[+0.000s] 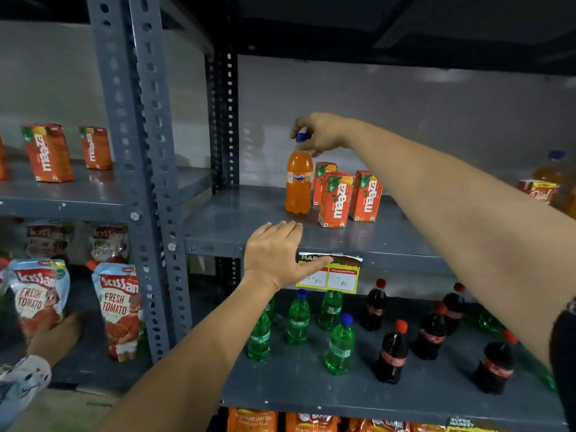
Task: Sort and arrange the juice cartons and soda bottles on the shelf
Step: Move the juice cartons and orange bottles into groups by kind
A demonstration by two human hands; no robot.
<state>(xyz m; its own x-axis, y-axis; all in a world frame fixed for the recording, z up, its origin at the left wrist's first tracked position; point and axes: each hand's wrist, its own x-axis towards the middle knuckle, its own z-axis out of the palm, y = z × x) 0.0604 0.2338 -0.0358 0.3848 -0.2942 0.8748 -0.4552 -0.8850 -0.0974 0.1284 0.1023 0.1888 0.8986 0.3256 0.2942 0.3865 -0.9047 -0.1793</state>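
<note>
One orange soda bottle [298,182], three juice cartons [336,199] beside it.
Right hand [321,134] pinches the bottle's cap; left hand [276,254] lies flat, fingers together, on the shelf [237,219] edge.

Left bay, lower level: two Kissan fresh tomato pouches stand upright near the front, one [37,299] at the far left and a second [120,310] beside the grey perforated upright [146,169]. Two further pouches [78,241] sit behind them, blurred. A second person's hand [57,336] in a patterned sleeve rests by the leftmost pouch. A yellow and red price label [336,274] is fixed to the front edge of the right bay, handwritten figures partly legible, top edge peeling. Bottom level: orange leaf tea packets [252,420] in a row, cut off by the frame.
</note>
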